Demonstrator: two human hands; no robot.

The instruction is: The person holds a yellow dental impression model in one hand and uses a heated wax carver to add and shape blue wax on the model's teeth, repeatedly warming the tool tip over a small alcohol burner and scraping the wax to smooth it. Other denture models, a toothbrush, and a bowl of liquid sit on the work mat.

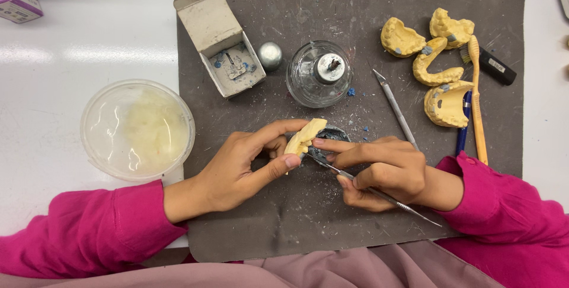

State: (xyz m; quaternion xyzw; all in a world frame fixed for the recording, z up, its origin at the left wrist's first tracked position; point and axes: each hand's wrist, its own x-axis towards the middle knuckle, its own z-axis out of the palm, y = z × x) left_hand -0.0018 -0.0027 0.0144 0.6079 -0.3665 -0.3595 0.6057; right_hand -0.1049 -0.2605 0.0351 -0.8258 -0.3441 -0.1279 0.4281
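My left hand (243, 166) pinches a small yellow plaster dental cast (304, 137) between thumb and fingers, near the middle of a dark grey work mat (367, 217). My right hand (385, 172) grips a thin metal carving tool (379, 193) like a pen, with its tip against the lower edge of the cast. My right forefinger lies stretched out along the tool toward the cast. A small dark dish (335, 135) sits just behind the cast, partly hidden. Both arms wear pink sleeves.
A glass spirit lamp (320, 73) stands behind the hands, with a metal ball (270, 56) and an open small box (222, 42) to its left. Several yellow casts (435, 66), a toothbrush (477, 101), a pen and a second metal tool (394, 107) lie right. A lidded plastic tub (137, 129) sits left.
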